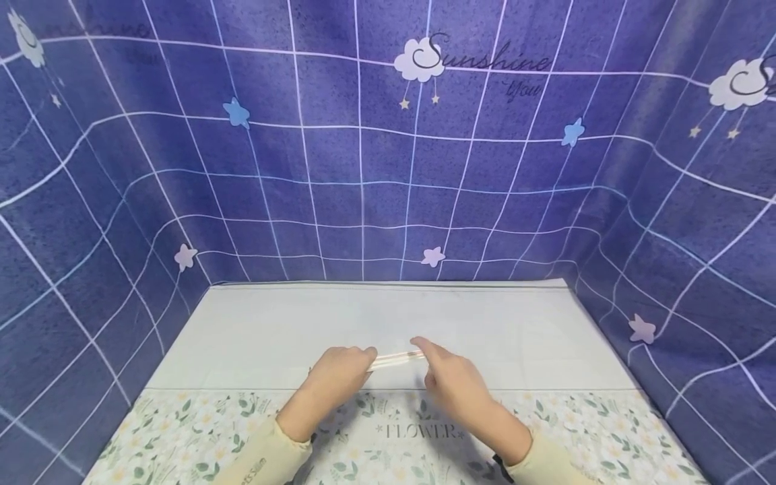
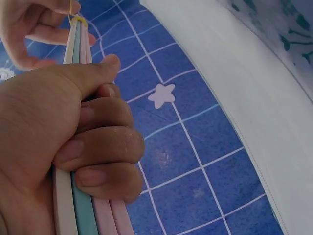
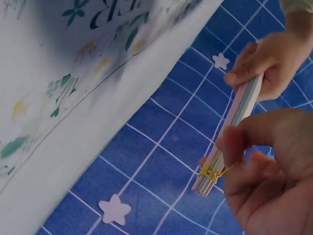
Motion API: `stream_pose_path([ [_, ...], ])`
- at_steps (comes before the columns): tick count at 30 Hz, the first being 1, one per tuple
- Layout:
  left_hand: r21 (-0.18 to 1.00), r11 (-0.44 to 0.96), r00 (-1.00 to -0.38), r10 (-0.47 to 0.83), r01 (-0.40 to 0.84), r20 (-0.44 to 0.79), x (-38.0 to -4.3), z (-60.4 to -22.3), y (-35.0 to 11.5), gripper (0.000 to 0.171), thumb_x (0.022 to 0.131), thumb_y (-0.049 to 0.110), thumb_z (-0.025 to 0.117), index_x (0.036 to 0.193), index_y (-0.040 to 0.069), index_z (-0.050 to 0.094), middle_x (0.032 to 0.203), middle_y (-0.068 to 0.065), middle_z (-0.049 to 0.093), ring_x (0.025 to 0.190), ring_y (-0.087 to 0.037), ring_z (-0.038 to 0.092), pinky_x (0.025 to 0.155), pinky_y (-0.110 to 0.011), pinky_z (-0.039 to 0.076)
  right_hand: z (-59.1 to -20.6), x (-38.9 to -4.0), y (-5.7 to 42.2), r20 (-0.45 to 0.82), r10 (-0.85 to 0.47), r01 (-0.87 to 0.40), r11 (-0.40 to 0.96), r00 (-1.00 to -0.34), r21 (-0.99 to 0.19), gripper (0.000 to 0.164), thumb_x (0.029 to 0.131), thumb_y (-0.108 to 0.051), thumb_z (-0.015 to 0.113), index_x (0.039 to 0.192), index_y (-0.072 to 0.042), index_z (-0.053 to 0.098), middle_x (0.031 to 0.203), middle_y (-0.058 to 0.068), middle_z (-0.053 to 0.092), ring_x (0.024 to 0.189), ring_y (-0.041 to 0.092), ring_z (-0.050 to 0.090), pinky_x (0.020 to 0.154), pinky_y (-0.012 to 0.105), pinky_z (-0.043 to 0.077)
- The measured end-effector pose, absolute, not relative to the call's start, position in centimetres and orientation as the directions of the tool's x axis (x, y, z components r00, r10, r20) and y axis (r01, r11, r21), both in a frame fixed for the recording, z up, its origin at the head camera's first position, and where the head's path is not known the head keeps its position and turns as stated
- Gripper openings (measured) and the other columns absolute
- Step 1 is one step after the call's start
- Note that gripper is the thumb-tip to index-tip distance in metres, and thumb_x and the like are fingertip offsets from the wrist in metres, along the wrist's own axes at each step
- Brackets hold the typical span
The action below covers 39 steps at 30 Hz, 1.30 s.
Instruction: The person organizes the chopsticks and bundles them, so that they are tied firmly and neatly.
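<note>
A bundle of slim pastel sticks (image 1: 397, 360), white, teal and pink, is held above the table. My left hand (image 1: 338, 372) grips it, fingers curled round its length in the left wrist view. Near the far end, a thin yellow band (image 3: 210, 174) is wound round the sticks. One strand of it runs to my right hand (image 1: 456, 382), whose thumb and finger pinch it in the right wrist view. The fingertips partly cover where that strand ends. Whether the sticks are chopsticks or something else I cannot tell.
The table carries a white cloth (image 1: 273, 323) with a floral printed part (image 1: 200, 431) towards me. Behind and at both sides hangs a blue gridded curtain (image 1: 339, 162) with stars and clouds.
</note>
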<state>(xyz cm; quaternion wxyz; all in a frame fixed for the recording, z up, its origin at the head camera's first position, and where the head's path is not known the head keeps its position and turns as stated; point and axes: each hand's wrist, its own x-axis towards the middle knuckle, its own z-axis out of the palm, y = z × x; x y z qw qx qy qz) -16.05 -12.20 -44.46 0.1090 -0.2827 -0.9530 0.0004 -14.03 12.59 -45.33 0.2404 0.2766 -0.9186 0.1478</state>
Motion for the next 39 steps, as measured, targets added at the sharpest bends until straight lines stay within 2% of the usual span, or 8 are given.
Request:
stream_pose_path([
  [3,-0.061,0.855,-0.830,0.516,0.515,0.213,-15.9,-44.3,-12.3,0.020,0.100,0.033,0.070,0.100,0.013,0.070,0.078,-0.004,0.075,0.065,-0.016,0.071,0.063,-0.032,0.061,-45.5,-13.6,12.2,0.508,-0.475,-0.576,0.816,-0.718,-0.051,0.053,0.080,-0.004,0.078,0.131,-0.012,0.061,0.128,0.016,0.076,0.090,0.021,0.079,0.065,0.029,0.061],
  [8,-0.039,0.863,-0.842,0.502,0.504,0.197,-15.7,-43.8,-12.4,0.023,0.102,0.036,0.065,0.099,0.013,0.069,0.077,-0.003,0.074,0.064,-0.014,0.069,0.065,-0.032,0.062,-45.1,-12.7,12.1,0.417,-0.502,-0.580,0.811,-0.758,-0.077,0.021,0.088,-0.010,0.072,0.105,-0.012,0.060,0.139,0.027,0.067,0.066,0.011,0.065,0.062,0.025,0.056],
  [16,-0.037,0.853,-0.826,0.515,0.521,0.230,-15.5,-44.1,-12.2,0.027,0.103,0.039,0.063,0.098,0.013,0.068,0.078,-0.004,0.075,0.064,-0.015,0.071,0.064,-0.032,0.063,-44.5,-11.8,11.7,0.387,-0.400,-0.493,0.852,-0.831,-0.178,0.015,0.091,-0.003,0.069,0.093,-0.013,0.058,0.143,0.025,0.065,0.065,0.010,0.065,0.070,0.024,0.059],
  [20,-0.082,0.857,-0.814,0.509,0.508,0.280,-15.5,-44.5,-12.0,0.028,0.102,0.038,0.064,0.095,0.012,0.068,0.075,-0.004,0.074,0.061,-0.015,0.070,0.060,-0.031,0.062,-43.8,-11.0,11.5,0.200,-0.363,-0.415,0.779,-0.910,-0.470,0.015,0.099,-0.009,0.056,0.097,-0.022,0.049,0.165,0.032,0.037,0.120,0.032,0.071,0.098,0.043,0.061],
  [24,-0.117,0.866,-0.806,0.495,0.486,0.325,-15.6,-44.7,-11.6,0.028,0.100,0.038,0.068,0.091,0.012,0.067,0.072,-0.004,0.073,0.056,-0.014,0.067,0.055,-0.030,0.059,-43.3,-10.5,11.1,0.070,-0.383,-0.334,0.684,-0.921,-0.648,0.012,0.102,-0.013,0.051,0.106,-0.025,0.050,0.173,0.034,0.002,0.158,0.055,0.022,0.116,0.071,0.039],
  [26,-0.122,0.875,-0.811,0.481,0.469,0.334,-15.5,-44.7,-11.4,0.028,0.099,0.039,0.069,0.090,0.012,0.066,0.071,-0.003,0.073,0.054,-0.013,0.066,0.053,-0.029,0.058,-43.3,-10.3,10.9,0.065,-0.384,-0.328,0.676,-0.921,-0.660,0.011,0.103,-0.015,0.051,0.109,-0.024,0.052,0.173,0.034,-0.003,0.158,0.057,0.019,0.115,0.074,0.039],
  [33,-0.124,0.880,-0.821,0.472,0.458,0.322,-15.2,-44.2,-11.5,0.031,0.099,0.042,0.067,0.090,0.013,0.065,0.071,-0.004,0.073,0.055,-0.014,0.066,0.052,-0.029,0.058,-43.8,-10.2,10.3,0.319,-0.287,-0.392,0.856,-0.903,-0.338,0.016,0.099,-0.005,0.064,0.113,-0.012,0.065,0.156,0.030,0.051,0.128,0.041,0.068,0.107,0.054,0.055],
  [39,-0.124,0.872,-0.816,0.487,0.473,0.313,-15.1,-43.9,-11.3,0.030,0.099,0.041,0.066,0.093,0.012,0.067,0.074,-0.004,0.074,0.057,-0.014,0.067,0.053,-0.028,0.059,-44.1,-10.1,10.4,0.446,-0.283,-0.371,0.920,-0.849,-0.122,0.033,0.089,0.001,0.077,0.117,-0.008,0.063,0.141,0.025,0.065,0.089,0.027,0.074,0.085,0.037,0.063],
])
